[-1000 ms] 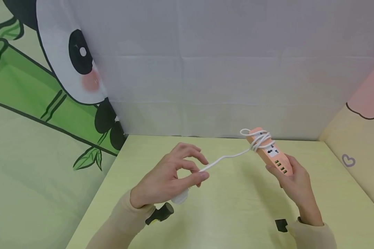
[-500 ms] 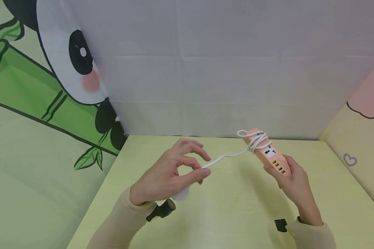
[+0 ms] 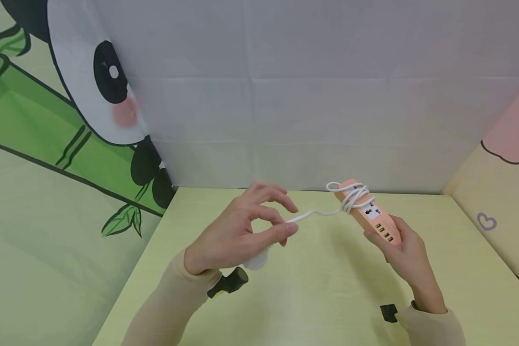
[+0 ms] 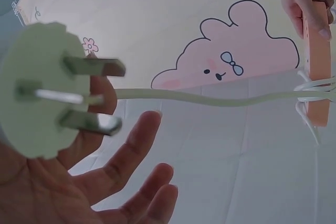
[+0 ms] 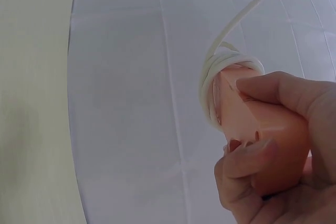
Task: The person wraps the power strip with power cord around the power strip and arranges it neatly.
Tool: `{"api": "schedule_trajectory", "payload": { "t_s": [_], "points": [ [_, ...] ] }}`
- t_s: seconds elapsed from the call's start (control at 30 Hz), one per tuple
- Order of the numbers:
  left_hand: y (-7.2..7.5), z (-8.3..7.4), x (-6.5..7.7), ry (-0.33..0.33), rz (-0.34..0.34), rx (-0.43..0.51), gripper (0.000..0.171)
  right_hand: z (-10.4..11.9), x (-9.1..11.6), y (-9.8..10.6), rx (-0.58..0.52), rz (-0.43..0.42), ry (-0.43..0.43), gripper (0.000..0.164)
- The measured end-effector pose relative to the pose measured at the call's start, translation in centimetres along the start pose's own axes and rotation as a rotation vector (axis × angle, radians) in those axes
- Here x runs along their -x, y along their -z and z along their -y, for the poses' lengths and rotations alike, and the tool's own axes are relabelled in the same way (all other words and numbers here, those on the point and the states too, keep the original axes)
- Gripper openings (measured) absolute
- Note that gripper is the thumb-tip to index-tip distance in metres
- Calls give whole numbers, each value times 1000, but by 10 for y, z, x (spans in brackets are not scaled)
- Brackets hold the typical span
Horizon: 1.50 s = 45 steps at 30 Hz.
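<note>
An orange power strip (image 3: pixel 378 222) with white sockets and several USB ports is held above the table by my right hand (image 3: pixel 411 250), which grips its near end. White cord (image 3: pixel 354 198) is wound in several loops round the far end of the strip. From there a free length runs left to my left hand (image 3: pixel 246 228), whose thumb and forefinger pinch it by the plug. In the left wrist view the white plug (image 4: pixel 44 90) shows three metal prongs, and the other fingers are spread loosely. The right wrist view shows fingers (image 5: pixel 247 161) wrapped round the strip's end.
A pale yellow table (image 3: pixel 311 298) lies beneath both hands. Behind it hangs a light grey cloth wall (image 3: pixel 320 120); printed cartoon panels stand left and right. Dark wrist camera mounts (image 3: pixel 228 282) stick out by the sleeves.
My left hand has moved up and slightly right with the plug, so the free cord is shorter and slacker. My right hand has shifted a little left with the power strip.
</note>
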<state>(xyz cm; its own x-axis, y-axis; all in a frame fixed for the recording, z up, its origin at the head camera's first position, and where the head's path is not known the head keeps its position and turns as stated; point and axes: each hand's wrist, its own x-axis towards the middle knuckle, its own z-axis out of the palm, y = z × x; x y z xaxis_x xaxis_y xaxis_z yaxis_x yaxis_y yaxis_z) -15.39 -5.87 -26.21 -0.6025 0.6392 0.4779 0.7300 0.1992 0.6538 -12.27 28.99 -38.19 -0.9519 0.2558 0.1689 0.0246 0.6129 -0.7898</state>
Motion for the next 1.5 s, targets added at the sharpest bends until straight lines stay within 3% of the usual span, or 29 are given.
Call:
{"api": "schedule_trajectory", "payload": {
  "t_s": [0.37,0.7,1.5],
  "points": [
    [2,-4,-18,51,0,32,27,-1,-7,1,23,31,15,62],
    [1,-2,-32,5,-38,59,28,-1,-10,-4,63,57,36,63],
    [5,5,-56,-7,-66,83,25,4,-8,-11,96,173,54,64]
  ]
}}
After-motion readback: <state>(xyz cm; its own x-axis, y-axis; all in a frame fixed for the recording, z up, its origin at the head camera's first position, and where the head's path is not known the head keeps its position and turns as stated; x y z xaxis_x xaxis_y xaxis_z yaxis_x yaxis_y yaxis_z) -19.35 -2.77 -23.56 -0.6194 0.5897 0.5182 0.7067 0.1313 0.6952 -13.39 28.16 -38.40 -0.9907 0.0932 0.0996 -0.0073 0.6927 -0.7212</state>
